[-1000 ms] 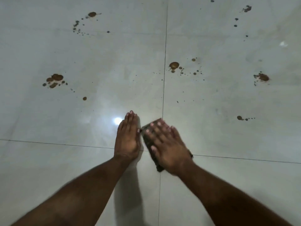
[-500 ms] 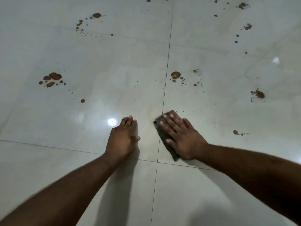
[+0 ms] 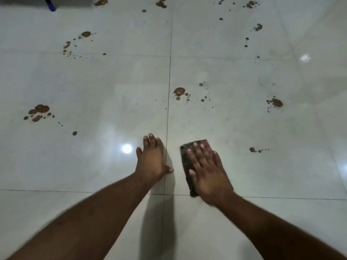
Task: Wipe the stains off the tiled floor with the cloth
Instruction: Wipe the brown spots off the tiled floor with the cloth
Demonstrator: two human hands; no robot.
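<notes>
Hands flat on tiled floor point(image 3: 93, 166), brown stains point(image 3: 179, 91) ahead.
R hand point(image 3: 209, 174) presses dark cloth point(image 3: 186, 162), fingers straight; L hand point(image 3: 152, 160) just left of cloth, fingers straight, empty.

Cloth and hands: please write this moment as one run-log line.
right hand flat on cloth | left hand braced on floor | stains remain ahead

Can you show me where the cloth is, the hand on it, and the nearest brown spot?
cloth point(image 3: 185, 156): head view, bare left edge.
right hand point(image 3: 208, 171): head view, back of hand.
spot point(image 3: 252, 149): head view, its biggest blob.
</notes>
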